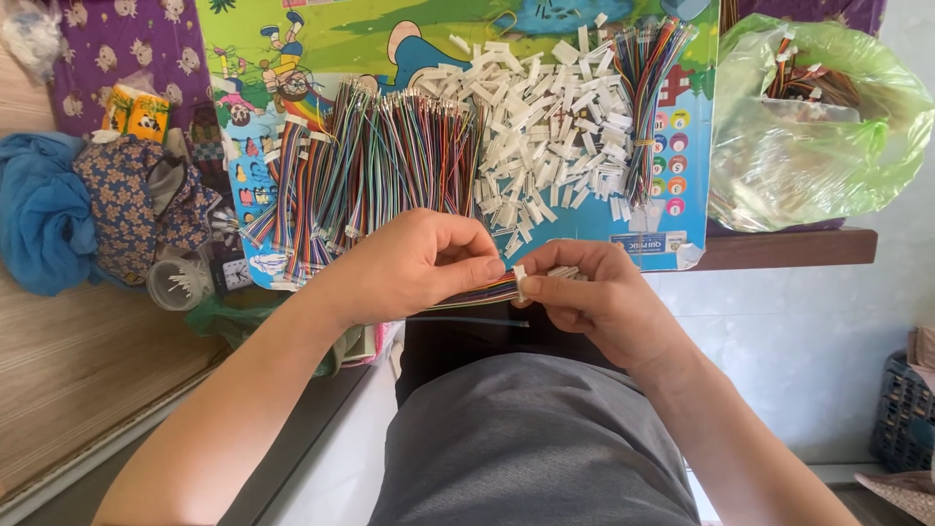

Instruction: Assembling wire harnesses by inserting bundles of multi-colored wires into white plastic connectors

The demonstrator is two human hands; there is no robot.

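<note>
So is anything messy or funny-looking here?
A bit. The white connectors lie scattered in a loose heap on the cartoon mat, some spilling among the coloured wire bundles. One thin loose wire trails below the left hand. The right hand pinches a connector. Nothing looks broken.

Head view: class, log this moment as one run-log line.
left hand: pinches coloured wire bundle | right hand: holds white connector at bundle's end | behind: white connector pile, wire bundles on mat

Multicoloured flat wire strip [484, 291] entering white connector [520, 283].
</note>
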